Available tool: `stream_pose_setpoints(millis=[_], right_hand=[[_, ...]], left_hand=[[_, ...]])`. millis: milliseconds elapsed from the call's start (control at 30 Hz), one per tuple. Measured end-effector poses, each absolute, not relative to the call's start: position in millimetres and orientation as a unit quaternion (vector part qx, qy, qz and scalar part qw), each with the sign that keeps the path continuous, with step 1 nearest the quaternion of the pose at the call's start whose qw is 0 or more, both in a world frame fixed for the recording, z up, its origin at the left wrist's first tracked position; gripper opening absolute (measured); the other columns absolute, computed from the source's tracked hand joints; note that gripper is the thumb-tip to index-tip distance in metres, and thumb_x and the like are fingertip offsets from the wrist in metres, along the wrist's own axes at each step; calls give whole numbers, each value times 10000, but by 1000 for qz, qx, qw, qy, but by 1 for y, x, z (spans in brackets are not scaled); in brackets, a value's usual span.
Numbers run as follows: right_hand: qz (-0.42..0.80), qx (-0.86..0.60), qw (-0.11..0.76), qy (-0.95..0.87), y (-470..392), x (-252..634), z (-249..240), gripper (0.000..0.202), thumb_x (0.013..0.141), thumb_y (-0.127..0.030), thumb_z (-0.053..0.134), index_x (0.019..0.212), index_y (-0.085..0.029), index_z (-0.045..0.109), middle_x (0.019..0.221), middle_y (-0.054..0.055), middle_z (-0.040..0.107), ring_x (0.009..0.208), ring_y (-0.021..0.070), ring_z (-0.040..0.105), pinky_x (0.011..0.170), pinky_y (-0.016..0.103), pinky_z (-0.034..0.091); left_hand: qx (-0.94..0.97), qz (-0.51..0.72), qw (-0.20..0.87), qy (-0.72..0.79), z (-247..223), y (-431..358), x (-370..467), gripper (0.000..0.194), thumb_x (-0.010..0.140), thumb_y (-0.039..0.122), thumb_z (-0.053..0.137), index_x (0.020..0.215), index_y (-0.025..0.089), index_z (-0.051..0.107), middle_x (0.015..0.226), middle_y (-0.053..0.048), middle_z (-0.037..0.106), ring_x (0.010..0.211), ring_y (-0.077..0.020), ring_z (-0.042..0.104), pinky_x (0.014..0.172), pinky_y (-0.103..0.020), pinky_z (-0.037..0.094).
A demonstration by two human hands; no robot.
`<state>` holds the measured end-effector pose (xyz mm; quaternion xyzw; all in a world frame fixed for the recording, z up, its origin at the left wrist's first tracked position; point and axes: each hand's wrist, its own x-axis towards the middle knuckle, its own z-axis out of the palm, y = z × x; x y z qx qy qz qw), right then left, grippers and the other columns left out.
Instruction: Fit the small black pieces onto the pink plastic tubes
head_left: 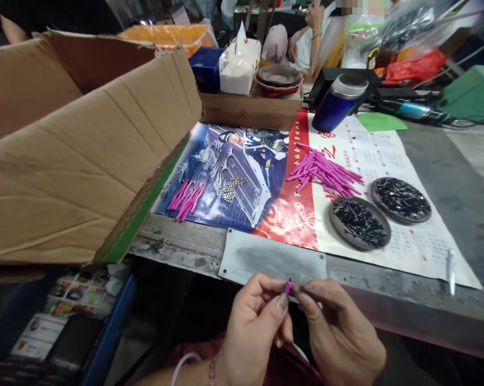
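My left hand (252, 321) pinches a short purple stick (288, 288) with a dark pointed tip, close to the front edge of the table. My right hand (340, 327) is closed right beside the stick, thumb and forefinger together; what lies between those fingertips is hidden. Just beyond the hands a grey metal plate (272, 254) is fixed at the table edge. Two shallow dishes hold small dark slivers, the near dish (332, 217) and the far dish (429, 213). A loose heap of purple sticks (324, 169) lies behind them, and a smaller group of purple sticks (187, 198) lies to the left.
A large cardboard box (117, 123) takes up the left side. Small metal balls (232, 188) rest on the poster (209, 214). Behind stand a wooden box (245, 111), a tissue pack (237, 69) and a blue tumbler (336, 107). Another person's hand (314, 16) shows at the back.
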<state>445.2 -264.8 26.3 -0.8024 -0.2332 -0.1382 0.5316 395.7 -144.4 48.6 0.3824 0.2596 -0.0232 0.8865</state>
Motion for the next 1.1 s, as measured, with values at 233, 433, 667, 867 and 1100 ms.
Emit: stream_pose_setpoints(millis=[233,433,667,867,1100], right_hand=[[-180,-850,405,-284,-263,447,35,88,986,-196,606,1030,-202,682,925,9,743,788,113,728,773,175,581],[-178,-878,386,-220,-266,444,31,127,969,-341,641,955,-218,671,836,-15,751,689,113,730,669,170,558],[-138,-852,453,-222,-263,437,32,39,925,-261,685,953,-237,673,835,-7,739,696,135,719,688,205,579],[-126,-814,525,-213,-262,435,28,166,860,-121,716,993,-216,686,886,12,735,761,146,717,726,224,594],[-145,-812,537,-179,-255,428,23,107,866,-161,726,963,-205,710,879,46,758,786,194,736,706,305,630]], left_hand=[[402,-9,878,261,48,-139,394,318,860,437,758,967,147,681,537,49,567,472,-47,446,489,-147,344],[385,-15,888,249,47,-141,392,296,876,417,745,980,147,685,538,48,561,469,-46,437,484,-144,347],[389,29,894,218,45,-143,392,258,853,395,773,917,167,672,781,22,597,498,-19,482,477,-132,375],[400,13,891,212,43,-143,389,201,887,362,739,938,174,690,713,29,572,532,-45,485,518,-149,407],[418,31,887,194,41,-143,390,160,910,332,708,918,174,681,857,3,587,542,-31,464,520,-160,404]])
